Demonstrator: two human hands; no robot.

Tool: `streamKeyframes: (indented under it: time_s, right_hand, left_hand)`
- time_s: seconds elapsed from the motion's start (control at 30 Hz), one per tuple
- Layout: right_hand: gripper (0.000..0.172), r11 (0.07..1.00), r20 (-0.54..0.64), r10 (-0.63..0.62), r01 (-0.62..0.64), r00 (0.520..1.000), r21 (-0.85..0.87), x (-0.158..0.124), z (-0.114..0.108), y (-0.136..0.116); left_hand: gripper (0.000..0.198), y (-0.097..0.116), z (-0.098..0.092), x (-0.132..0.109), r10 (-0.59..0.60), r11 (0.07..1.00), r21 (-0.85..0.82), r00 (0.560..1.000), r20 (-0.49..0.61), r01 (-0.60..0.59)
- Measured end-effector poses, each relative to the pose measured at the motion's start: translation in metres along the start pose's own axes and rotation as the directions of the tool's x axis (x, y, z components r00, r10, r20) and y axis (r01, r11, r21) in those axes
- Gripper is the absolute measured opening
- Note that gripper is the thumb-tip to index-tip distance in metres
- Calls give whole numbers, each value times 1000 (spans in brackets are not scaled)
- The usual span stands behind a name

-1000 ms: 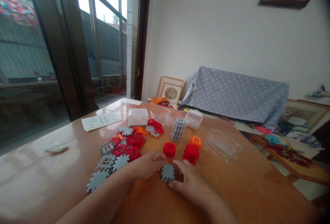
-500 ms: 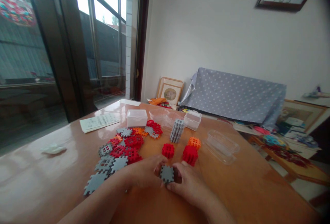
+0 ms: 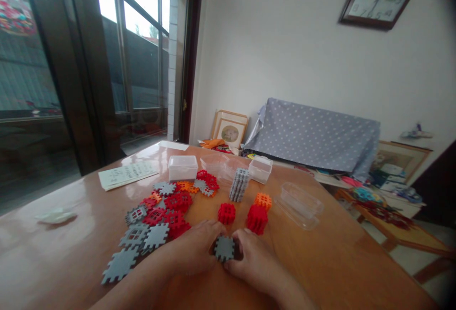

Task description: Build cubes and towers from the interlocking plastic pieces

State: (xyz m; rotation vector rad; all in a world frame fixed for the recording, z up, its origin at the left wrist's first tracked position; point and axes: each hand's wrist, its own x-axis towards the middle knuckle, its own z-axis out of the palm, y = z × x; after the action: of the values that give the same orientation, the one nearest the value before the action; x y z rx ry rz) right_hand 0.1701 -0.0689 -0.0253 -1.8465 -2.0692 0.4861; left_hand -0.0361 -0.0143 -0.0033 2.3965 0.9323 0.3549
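Observation:
A grey square building tile [image 3: 224, 248] with toothed edges lies low in front of me, between my two hands. My left hand [image 3: 200, 246] closes on its left edge, the fingertips partly hidden. From the right, my right hand [image 3: 253, 256] curves around it, forefinger at the upper corner and thumb at the lower one. Whether more tiles lie under it I cannot tell. Just beyond stand a red tile stack [image 3: 227, 213], a larger red stack [image 3: 257, 219] and an orange stack [image 3: 263, 200]. Behind them rises a tall grey tile stack [image 3: 239, 185].
Loose red, grey and orange tiles [image 3: 156, 237] spread left of my hands. Clear plastic boxes [image 3: 183, 168] [image 3: 260, 169] stand toward the back, and an open clear container [image 3: 301, 201] lies right. A written paper [image 3: 128, 175] and a crumpled white wrapper [image 3: 56, 216] rest at left.
The camera view has turned a little, so the table and its things sit slightly further left and lower. Both hands stay around the grey tile, which keeps nearly the same place.

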Motion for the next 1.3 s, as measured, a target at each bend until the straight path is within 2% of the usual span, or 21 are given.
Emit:
streamKeyframes:
  time_s: [0.47,0.7,0.83,1.03,1.3]
  right_hand:
    - [22,999,-19,38,-37,999,30,5,5,4]
    - [22,999,-18,36,-36,999,25,14,3,6]
    - [23,999,4,30,-30,1000,27,12,0,4]
    - [27,999,3,6,-7,1000,45,9,-1,6]
    - [30,998,-3,7,-6,1000,65,8,2,8]
  left_hand:
    - [29,-1,7,4,19,998,56,997,-73,-15]
    - [35,-6,12,12,-4,998,67,992,-128,13]
    - [39,-8,14,14,-33,998,53,992,-124,40]
    - [30,-7,13,14,-40,997,61,994,-102,47]
    - [37,-5,9,11,-45,997,63,995,-91,51]
